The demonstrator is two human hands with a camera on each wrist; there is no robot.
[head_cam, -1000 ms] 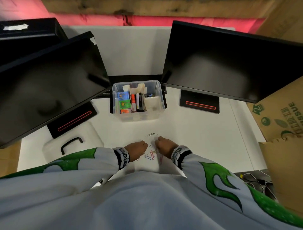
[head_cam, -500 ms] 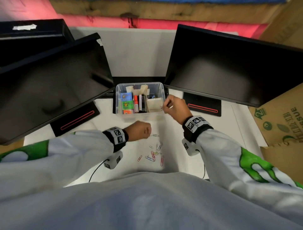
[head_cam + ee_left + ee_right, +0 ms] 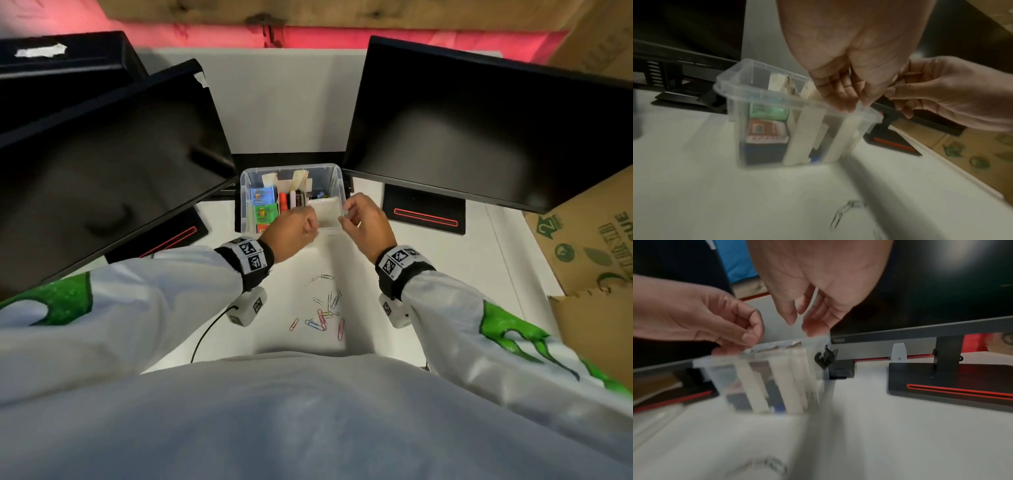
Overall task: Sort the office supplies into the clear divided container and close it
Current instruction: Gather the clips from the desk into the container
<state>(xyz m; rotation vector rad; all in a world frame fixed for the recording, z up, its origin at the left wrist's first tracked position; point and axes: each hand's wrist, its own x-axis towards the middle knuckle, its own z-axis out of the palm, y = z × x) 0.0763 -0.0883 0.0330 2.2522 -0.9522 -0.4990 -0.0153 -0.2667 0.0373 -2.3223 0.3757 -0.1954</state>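
The clear divided container (image 3: 291,168) (image 3: 756,91) (image 3: 725,360) stands lidless between two monitor bases, with erasers (image 3: 263,205) in its left part and markers (image 3: 291,202) in the middle. My left hand (image 3: 296,222) (image 3: 853,104) (image 3: 748,337) is a closed fist at the front rim, thumb pressed on the fingers; its contents are hidden. My right hand (image 3: 349,219) (image 3: 799,324) (image 3: 900,97) hovers over the right front corner, thumb and fingers pointing down and slightly apart, nothing seen between them. Several coloured paper clips (image 3: 322,315) (image 3: 842,211) lie loose on the white table in front of my body.
Two black monitors (image 3: 102,164) (image 3: 479,130) overhang the table on either side of the container, their bases (image 3: 424,216) marked with red stripes. A cardboard box (image 3: 589,240) borders the right edge. A thin black cable (image 3: 205,335) hangs from my left wrist.
Both hands left the clip pile and rose to the container. The right hand got there first; the left fist has now come forward to the front rim.
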